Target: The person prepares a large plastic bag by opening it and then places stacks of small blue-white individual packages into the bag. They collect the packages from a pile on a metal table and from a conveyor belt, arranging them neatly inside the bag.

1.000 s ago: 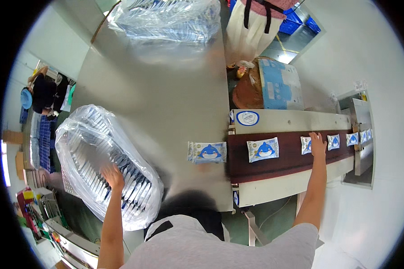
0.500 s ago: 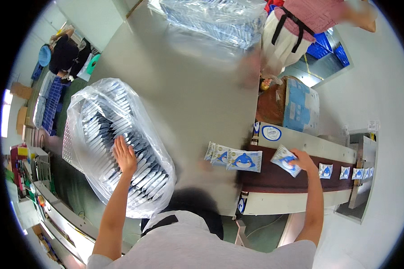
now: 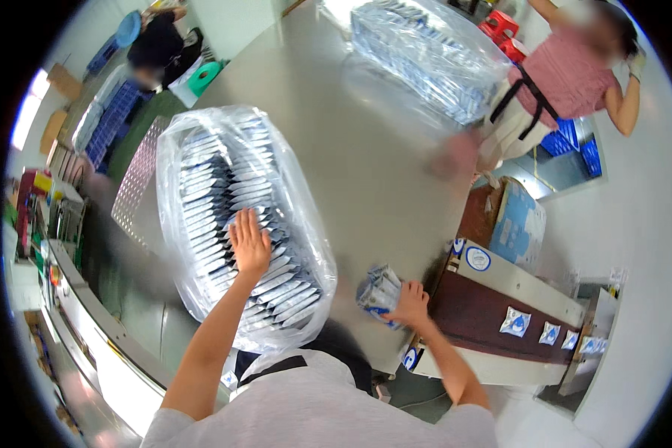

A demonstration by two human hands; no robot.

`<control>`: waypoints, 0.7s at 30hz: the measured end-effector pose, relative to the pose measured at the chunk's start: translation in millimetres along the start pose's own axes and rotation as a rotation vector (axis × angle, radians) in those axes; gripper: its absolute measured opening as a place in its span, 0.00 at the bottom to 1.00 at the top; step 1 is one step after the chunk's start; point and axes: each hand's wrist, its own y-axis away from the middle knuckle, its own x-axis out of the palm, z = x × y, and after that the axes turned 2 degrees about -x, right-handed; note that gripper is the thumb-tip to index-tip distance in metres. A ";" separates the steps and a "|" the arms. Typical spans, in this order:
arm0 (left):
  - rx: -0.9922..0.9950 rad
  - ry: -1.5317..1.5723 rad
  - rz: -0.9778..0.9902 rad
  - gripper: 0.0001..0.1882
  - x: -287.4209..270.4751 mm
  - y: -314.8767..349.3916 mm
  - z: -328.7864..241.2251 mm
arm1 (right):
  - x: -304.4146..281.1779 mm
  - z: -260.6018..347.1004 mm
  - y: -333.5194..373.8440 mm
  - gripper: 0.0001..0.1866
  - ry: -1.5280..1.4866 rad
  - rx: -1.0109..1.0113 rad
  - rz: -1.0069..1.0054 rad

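Note:
A clear plastic bag on the left part of the table holds rows of small silvery packets standing on edge. My left hand lies across the middle of these rows with its fingers stretched out flat. At the table's right side, near the belt's end, my right hand is closed round a bunch of white and blue packets. They are gathered side by side and their lower part is partly covered by the fingers. More white packets with a blue whale-like picture lie spaced along the brown conveyor belt.
Another clear bag full of packets stands at the far side of the metal table. A co-worker in a pink top stands at the far right, beside a blue and brown box. Another person bends at the far left.
My right hand has moved left from the belt to the table and now grips the packets that lay overlapped there. My left hand stays on the rows. The whole view has turned.

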 end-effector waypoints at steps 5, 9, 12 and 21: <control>-0.045 -0.005 0.054 0.32 -7.6 -0.1 -2.0 | 10.9 50.4 16.5 0.52 0.040 -0.013 -0.063; -0.016 0.070 0.067 0.33 -7.0 -5.2 -4.7 | -27.1 51.7 -29.6 0.45 -0.565 0.310 -0.367; -0.003 0.140 0.080 0.34 -19.1 -5.2 -1.8 | -87.6 117.8 -65.7 0.39 -1.207 -0.143 -0.413; 0.054 0.225 0.315 0.33 -29.2 -10.9 5.4 | -94.6 354.8 -209.3 0.50 -1.092 -0.755 -0.146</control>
